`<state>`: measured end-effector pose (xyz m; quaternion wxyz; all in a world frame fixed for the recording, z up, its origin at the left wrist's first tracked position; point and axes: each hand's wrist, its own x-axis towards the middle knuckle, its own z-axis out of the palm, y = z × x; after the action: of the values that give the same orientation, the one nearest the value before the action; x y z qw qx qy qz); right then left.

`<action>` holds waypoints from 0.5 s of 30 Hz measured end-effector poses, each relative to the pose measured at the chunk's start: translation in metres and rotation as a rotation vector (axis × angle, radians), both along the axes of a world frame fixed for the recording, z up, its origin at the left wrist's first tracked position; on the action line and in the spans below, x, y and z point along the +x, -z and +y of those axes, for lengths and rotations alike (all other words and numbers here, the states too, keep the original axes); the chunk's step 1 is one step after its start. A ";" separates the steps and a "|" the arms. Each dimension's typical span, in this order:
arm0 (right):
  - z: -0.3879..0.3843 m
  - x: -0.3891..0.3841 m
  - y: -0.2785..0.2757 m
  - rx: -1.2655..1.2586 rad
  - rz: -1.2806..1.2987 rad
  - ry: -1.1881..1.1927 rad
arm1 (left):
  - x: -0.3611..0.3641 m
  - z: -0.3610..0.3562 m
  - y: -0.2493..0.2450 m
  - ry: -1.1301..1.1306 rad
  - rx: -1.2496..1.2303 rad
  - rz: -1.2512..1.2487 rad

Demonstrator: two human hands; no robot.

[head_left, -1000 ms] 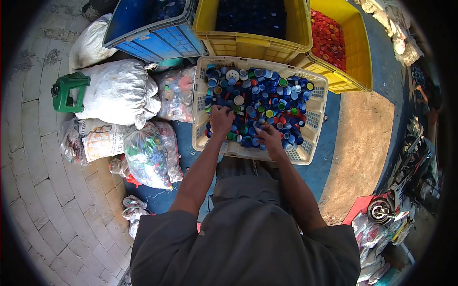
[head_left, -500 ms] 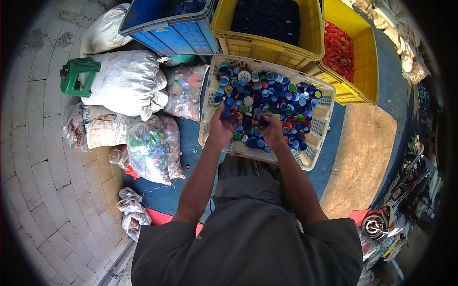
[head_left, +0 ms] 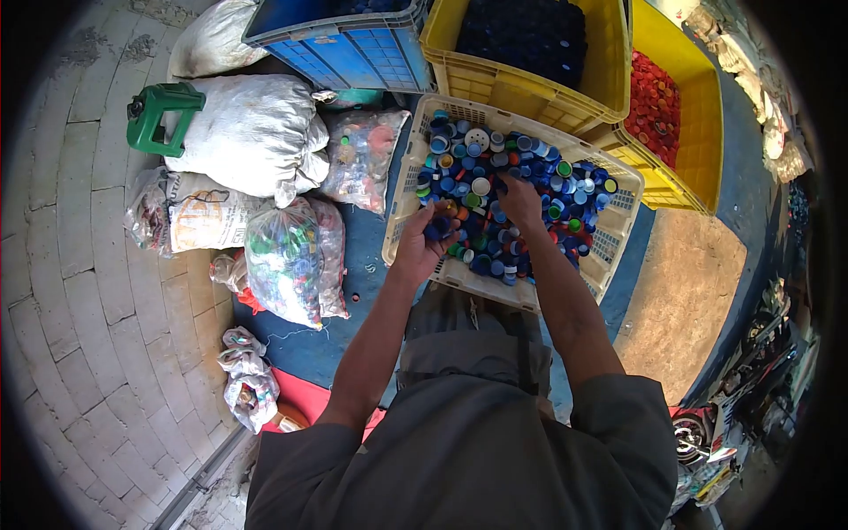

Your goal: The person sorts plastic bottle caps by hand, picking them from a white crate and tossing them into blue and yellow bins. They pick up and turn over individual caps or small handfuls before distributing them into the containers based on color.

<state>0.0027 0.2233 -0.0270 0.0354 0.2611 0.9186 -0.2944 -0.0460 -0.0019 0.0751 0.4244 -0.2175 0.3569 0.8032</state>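
Observation:
A shallow cream plastic crate [head_left: 609, 256] holds a heap of loose bottle caps [head_left: 530, 163], mostly blue, with some green, white, red and orange ones among them. Over the crate's near left part, my left hand [head_left: 419, 246] is cupped palm up around dark blue bottle caps [head_left: 438, 228]. My right hand [head_left: 519, 203] reaches down into the middle of the heap, its fingers bent together at the caps. What its fingertips pinch, if anything, is hidden behind the hand.
Behind the crate stand a blue bin [head_left: 353, 55], a yellow bin of dark caps [head_left: 495, 84] and another with red caps [head_left: 654, 106]. Stuffed sacks [head_left: 252, 132], clear bags [head_left: 284, 265] and a green jerrycan [head_left: 168, 119] lie left. A brown board [head_left: 685, 300] lies right.
My right hand has moved away from my left, farther into the heap. My left hand has turned more palm up with caps in it. The view has shifted slightly.

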 end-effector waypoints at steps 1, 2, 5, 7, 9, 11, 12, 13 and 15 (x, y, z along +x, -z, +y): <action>0.000 -0.004 -0.004 0.010 -0.058 -0.018 | 0.001 0.000 -0.003 -0.011 0.011 -0.024; 0.000 -0.006 -0.004 0.022 -0.089 -0.033 | 0.001 -0.001 -0.002 -0.017 0.026 -0.037; -0.001 -0.010 -0.002 0.039 -0.156 -0.053 | 0.002 -0.002 0.001 -0.037 0.059 -0.070; -0.001 -0.010 -0.001 0.019 -0.166 -0.034 | 0.003 -0.001 0.003 -0.051 0.060 -0.081; -0.002 -0.004 -0.001 0.016 -0.049 -0.006 | 0.005 -0.001 0.011 -0.043 0.012 -0.078; -0.001 0.003 0.000 -0.017 0.096 0.069 | 0.005 0.001 0.023 -0.022 -0.046 -0.083; -0.001 0.007 -0.004 -0.050 0.180 0.128 | 0.005 0.003 0.026 -0.007 -0.082 -0.091; 0.001 0.013 -0.008 -0.081 0.264 0.187 | 0.005 0.005 0.030 0.009 -0.117 -0.100; 0.001 0.026 -0.037 -0.438 0.149 0.466 | 0.003 0.015 0.036 0.106 -0.276 -0.087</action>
<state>0.0287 0.2242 0.0098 -0.0451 0.4283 0.7490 -0.5035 -0.0429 0.0127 0.0392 0.4472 -0.2892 0.4562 0.7129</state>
